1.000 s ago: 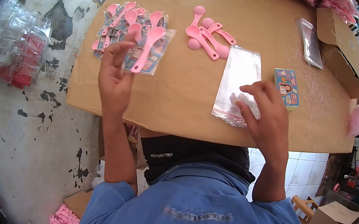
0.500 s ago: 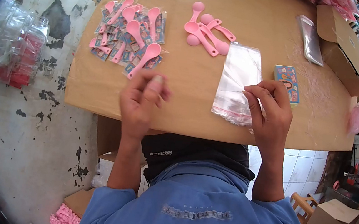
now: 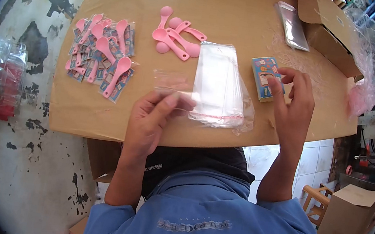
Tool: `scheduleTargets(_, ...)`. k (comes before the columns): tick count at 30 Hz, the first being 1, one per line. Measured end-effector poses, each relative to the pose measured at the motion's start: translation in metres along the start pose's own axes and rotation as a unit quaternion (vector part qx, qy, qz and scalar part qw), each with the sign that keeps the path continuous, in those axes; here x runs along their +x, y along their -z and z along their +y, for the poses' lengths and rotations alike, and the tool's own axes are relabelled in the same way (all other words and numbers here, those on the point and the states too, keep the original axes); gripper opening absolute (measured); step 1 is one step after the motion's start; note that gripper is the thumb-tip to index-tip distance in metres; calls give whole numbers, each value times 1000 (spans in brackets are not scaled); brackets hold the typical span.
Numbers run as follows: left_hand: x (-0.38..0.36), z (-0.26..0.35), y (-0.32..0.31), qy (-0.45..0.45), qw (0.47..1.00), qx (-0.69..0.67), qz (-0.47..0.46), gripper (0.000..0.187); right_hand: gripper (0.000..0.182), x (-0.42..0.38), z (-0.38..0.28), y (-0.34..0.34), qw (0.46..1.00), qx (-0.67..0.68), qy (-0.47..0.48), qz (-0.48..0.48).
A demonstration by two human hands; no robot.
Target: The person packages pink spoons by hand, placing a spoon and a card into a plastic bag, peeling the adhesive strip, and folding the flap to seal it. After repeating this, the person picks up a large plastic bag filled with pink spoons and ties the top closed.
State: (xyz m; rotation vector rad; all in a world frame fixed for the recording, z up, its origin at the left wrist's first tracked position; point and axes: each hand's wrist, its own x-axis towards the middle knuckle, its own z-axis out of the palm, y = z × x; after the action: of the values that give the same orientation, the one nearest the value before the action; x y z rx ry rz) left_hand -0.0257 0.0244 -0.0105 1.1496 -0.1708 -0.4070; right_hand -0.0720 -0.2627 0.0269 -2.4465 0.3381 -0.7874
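Observation:
My left hand (image 3: pixel 151 121) pinches a clear plastic bag (image 3: pixel 171 80) above the front of the table, left of a stack of clear bags (image 3: pixel 216 83) with a pink strip along the near end. My right hand (image 3: pixel 295 101) is open, thumb and forefinger apart at the right edge of a stack of blue printed cards (image 3: pixel 265 65). Loose pink spoons (image 3: pixel 171 43) lie behind the bag stack. At the left is a pile of bagged cards (image 3: pixel 106 74), each pack with a blue card, and pink spoons (image 3: pixel 117 76) lie among them.
A brown cardboard box (image 3: pixel 326 33) stands at the back right, with a bundle of clear bags (image 3: pixel 292 26) beside it. Pink shreds lie scattered near the box. Clear plastic sheeting (image 3: pixel 369 70) hangs at the right edge. A carton (image 3: pixel 347 225) stands on the floor.
The left hand now holds a clear bag, drawn left from the stack. The right hand has moved from the bag stack to the card stack, and its pinch has opened. The view has shifted.

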Motion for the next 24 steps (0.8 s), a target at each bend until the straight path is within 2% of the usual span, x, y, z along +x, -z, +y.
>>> scheduleTargets(3,1,5,-4,19,998,-56,12,19,33,4,20,-6,994,-43,-96,-35)
scheduleTargets(6,0,7,-12,38,995,-81,35,19,35,6,32,-13,979,87,-171,-69)
scheduleTargets(9,1,-4,-7,28,994,-92,50,21,36,7,39,-16,972,112,-199,-49)
scheduleTargets(12,2,-7,-3,11,993,-101,53,23,34,9,45,-24,967,158,-200,12)
scheduleTargets(13,2,-8,-4,7,993,-104,52,24,32,8,48,-23,986,88,-141,31)
scheduleTargets(16,5,-10,-5,-22,988,-136,68,23,27,4,36,-29,963,215,-52,157)
scheduleTargets(18,7,-7,-11,-33,984,-159,73,23,24,-13,7,-21,934,331,-134,26)
scheduleTargets(21,10,-6,-18,-39,982,-167,77,24,20,-42,-31,-22,851,444,-223,-169)
scheduleTargets(24,11,-6,-25,-34,981,-169,94,29,20,-49,-49,-26,808,476,-245,-246)
